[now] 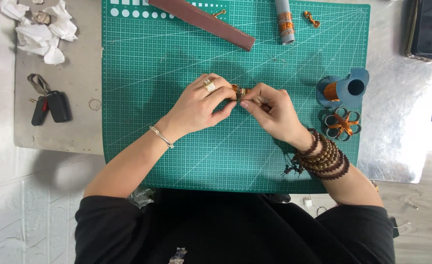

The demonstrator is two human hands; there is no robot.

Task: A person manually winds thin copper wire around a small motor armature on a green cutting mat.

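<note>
My left hand (199, 105) and my right hand (270, 111) meet at the middle of the green cutting mat (177, 156). Together they pinch a small copper-wire piece (239, 91) between thumbs and fingertips. The left hand wears a ring and a thin bracelet; the right wrist carries several strands of brown beads (323, 159). The piece is mostly hidden by my fingers.
A brown leather strip (204, 22), a grey tube wrapped with copper wire (285, 22) and a small copper clasp (311, 18) lie at the mat's far edge. A copper wire spool (343, 89) and a small wire flower (342, 124) sit right. Car keys (50, 105) and crumpled paper (42, 29) lie left.
</note>
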